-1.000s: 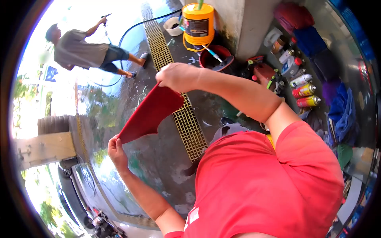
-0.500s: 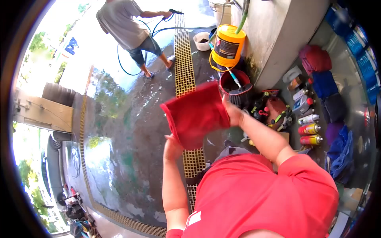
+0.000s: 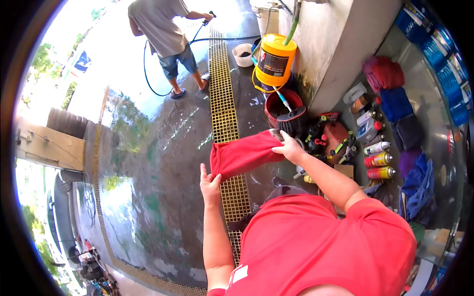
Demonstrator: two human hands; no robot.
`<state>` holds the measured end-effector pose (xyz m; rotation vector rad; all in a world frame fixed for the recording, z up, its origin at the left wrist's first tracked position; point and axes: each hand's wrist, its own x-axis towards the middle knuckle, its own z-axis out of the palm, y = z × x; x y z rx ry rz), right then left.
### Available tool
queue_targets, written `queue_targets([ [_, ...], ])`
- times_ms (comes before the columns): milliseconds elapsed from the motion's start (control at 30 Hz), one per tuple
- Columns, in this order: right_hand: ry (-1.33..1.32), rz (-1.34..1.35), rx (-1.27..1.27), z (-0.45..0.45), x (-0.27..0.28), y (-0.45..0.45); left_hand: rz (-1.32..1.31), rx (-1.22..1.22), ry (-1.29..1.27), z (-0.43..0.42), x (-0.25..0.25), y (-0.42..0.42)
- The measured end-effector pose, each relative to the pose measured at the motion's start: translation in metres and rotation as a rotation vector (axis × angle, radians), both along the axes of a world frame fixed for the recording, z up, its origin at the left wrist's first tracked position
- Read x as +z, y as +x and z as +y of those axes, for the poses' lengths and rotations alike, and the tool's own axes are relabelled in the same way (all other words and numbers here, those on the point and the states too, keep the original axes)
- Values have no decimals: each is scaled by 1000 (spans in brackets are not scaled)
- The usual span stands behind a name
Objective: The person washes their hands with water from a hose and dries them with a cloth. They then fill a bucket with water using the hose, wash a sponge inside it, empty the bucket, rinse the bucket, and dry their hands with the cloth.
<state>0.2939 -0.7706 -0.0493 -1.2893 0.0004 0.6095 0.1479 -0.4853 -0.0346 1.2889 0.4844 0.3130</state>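
A red cloth (image 3: pixel 244 154), folded into a long band, is stretched between my two hands in front of my body. My left hand (image 3: pixel 211 188) pinches its lower left end, with one finger pointing up beside it. My right hand (image 3: pixel 292 149) is closed on the opposite end, thumb and fingers around the edge. Below the cloth runs a yellow floor grating (image 3: pixel 234 197). Just beyond my right hand is a dark-bristled brush (image 3: pixel 291 121), leaning in a red bucket (image 3: pixel 273 111).
A yellow bucket (image 3: pixel 276 59) stands by the wall pillar (image 3: pixel 335 54). On the right are spray cans (image 3: pixel 379 160), bottles and folded cloths (image 3: pixel 396 104). Another person (image 3: pixel 160 27) stands on the wet floor holding a spray gun with a blue hose (image 3: pixel 146 74).
The cloth has gone from a wider, blurred sheet to a narrower folded band, still held at both ends. The other person's spray gun arm has shifted slightly.
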Motion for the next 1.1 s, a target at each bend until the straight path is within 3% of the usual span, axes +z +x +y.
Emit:
queue_targets([
  [67, 104, -132, 23, 2, 7, 1, -16, -34, 101, 5, 4, 5],
  [100, -200, -478, 131, -3, -12, 11, -18, -68, 197, 8, 5, 5],
  [133, -359, -543, 203, -4, 8, 9, -19, -100, 293, 11, 5, 4],
  [167, -461, -724, 195, -4, 15, 9, 64, -119, 619, 17, 7, 0],
  [200, -563, -905, 186, -5, 19, 10, 58, -112, 623, 20, 7, -4],
  [267, -653, -964, 238, -9, 28, 14, 166, -256, 1165, 17, 30, -12],
  [400, -744, -1095, 212, -15, 57, 23, 111, -199, 1202, 11, 48, -24],
  [433, -645, -1318, 79, -17, 47, 32, 47, -206, 1127, 9, 52, -28],
  [467, -649, -1312, 72, -18, 43, 39, 45, -215, 1129, 10, 48, -31],
  [533, -293, -714, 361, -21, 38, 50, -95, -214, 176, 10, 39, -33],
  [600, -396, -642, 359, -11, 63, 45, -122, -277, 34, 2, 55, -30],
  [667, -411, -705, 192, 5, 66, 42, -78, -261, -330, -6, 57, -28],
  [733, -560, -721, 122, 22, 63, 35, 9, -218, -258, -11, 38, -22],
  [800, -571, -772, 48, 42, 63, 18, 144, -141, -297, -36, 53, -9],
  [900, -486, -792, 100, 69, 73, -17, 136, -165, -250, -55, 33, -2],
  [1000, -452, -879, 152, 83, 78, -44, 144, -147, -277, -71, 46, 9],
  [1100, -433, -954, 74, 84, 75, -47, 204, 31, -185, -72, 57, 15],
])
